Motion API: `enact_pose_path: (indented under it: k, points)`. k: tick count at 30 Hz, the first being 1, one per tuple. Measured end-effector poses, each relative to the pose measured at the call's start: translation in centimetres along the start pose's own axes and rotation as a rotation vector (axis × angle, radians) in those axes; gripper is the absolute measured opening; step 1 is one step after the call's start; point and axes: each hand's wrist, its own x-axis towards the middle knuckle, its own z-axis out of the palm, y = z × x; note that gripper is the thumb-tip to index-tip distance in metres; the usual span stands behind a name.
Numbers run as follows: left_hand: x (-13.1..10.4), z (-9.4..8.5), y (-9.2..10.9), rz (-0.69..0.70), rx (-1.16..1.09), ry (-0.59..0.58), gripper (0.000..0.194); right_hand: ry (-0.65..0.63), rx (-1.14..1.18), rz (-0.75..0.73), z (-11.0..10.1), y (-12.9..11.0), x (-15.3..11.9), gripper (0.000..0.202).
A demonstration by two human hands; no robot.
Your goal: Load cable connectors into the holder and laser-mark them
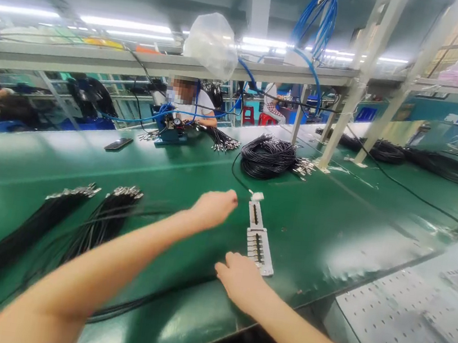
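My left hand (214,209) is closed above the green table, left of a small pale fixture. A blurred black cable (157,213) runs from the left up to this hand. At the fixture's near end, my right hand (243,278) has its fingers bent together, with black cables (178,289) leading to its fingertips. The fingertips themselves are partly hidden. The slotted metal fixture (258,244) lies flat, with a row of short light-coloured pieces across its dark middle groove. Just past its far end sits a small white piece (257,196).
Two bundles of black cables with metal ends (107,217) lie at left. A coiled cable bundle (268,157) rests farther back beside upright posts (348,97). A phone (118,144) lies near the far edge. Across the table a person (198,105) sits behind a small blue machine (172,132).
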Motion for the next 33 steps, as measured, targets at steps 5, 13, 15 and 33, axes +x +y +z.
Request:
enact_pose_path:
  k: [5, 13, 15, 33]
  points:
    - [-1.7, 6.7, 0.6, 0.121, -0.186, -0.076, 0.023, 0.192, 0.091, -0.053, 0.8, 1.0, -2.3, 0.012]
    - [-1.6, 8.4, -1.2, 0.092, -0.376, -0.032, 0.015, 0.677, 0.373, 0.164, 0.5, 8.3, -4.0, 0.023]
    - [-1.4, 8.0, -1.3, 0.064, -0.378, -0.024, 0.012, 0.634, 0.411, 0.258, 1.1, 10.1, -3.6, 0.023]
    - [-1.3, 8.3, -0.9, 0.03, -0.139, -0.103, 0.021, 0.322, 0.119, 0.22, 2.0, 11.3, -2.3, 0.037]
